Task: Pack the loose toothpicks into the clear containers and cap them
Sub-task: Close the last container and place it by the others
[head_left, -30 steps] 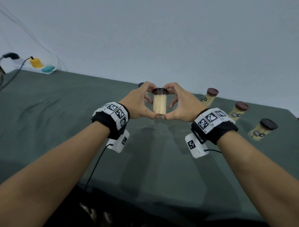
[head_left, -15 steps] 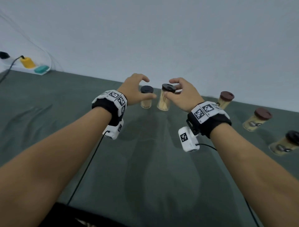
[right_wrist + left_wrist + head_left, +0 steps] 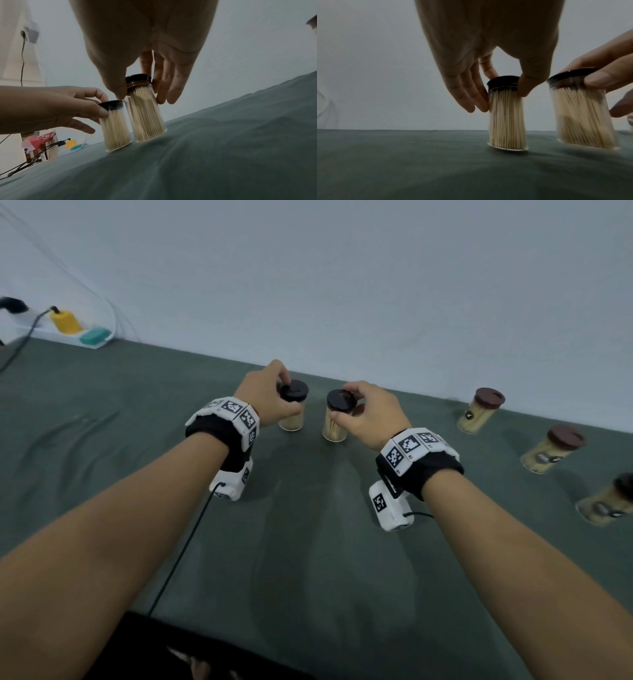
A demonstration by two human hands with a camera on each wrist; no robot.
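change: where one capped container was held up between both hands a second ago, two are now gripped apart on the cloth.
left hand (image 3: 270,397): closed round the left container (image 3: 292,405), at 11 o'clock.
right hand (image 3: 368,416): pinched on the right container (image 3: 337,416), tilted.
meaning: capping judged done.
surface: green cloth (image 3: 308,542), three more jars (image 3: 479,410) at 2 o'clock.
room: pale wall (image 3: 342,268).

Green-clothed table (image 3: 102,440) with five capped toothpick containers (image 3: 479,414) and power strip (image 3: 68,332).

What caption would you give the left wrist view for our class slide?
Left hand grips a capped toothpick container standing on green cloth; right hand holds a second alongside.
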